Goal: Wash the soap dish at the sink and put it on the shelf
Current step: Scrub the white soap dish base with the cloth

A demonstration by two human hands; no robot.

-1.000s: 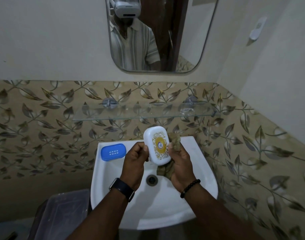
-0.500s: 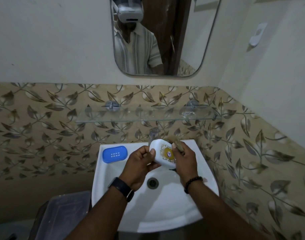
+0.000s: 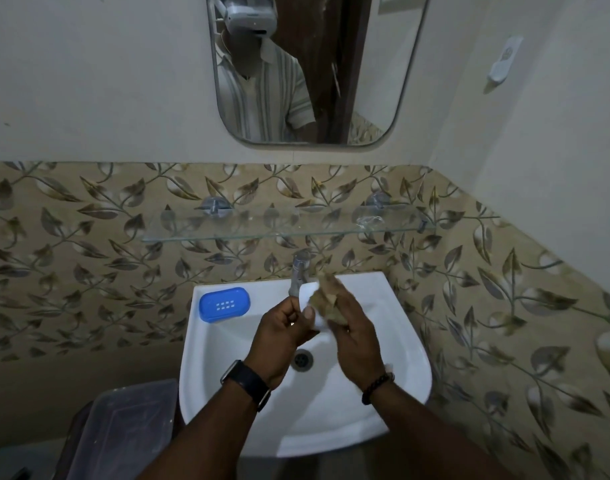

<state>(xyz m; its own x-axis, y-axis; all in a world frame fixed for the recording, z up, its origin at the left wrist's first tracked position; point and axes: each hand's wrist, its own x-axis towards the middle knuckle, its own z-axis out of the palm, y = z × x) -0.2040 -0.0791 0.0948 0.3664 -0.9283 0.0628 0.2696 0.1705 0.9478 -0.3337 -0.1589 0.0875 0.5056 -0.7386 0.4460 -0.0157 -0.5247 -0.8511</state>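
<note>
- Hands, pair: left hand (image 3: 285, 332) pinches the white oval plastic soap dish (image 3: 308, 299) by its near edge; right hand (image 3: 353, 336) presses a brownish cloth scrubber (image 3: 326, 296) against it (blurred).
- Soap dish: held over the white ceramic sink (image 3: 393, 344), just below the chrome tap (image 3: 299, 271).
- Blue perforated soap tray (image 3: 224, 304): on the sink's left rim.
- Clear glass wall shelf (image 3: 262, 233): above the tap.

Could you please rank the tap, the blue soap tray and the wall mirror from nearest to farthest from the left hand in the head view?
From the left hand:
1. Tap, just above it, behind the basin.
2. Blue soap tray, on the sink's left rim.
3. Mirror, high on the wall.
</note>
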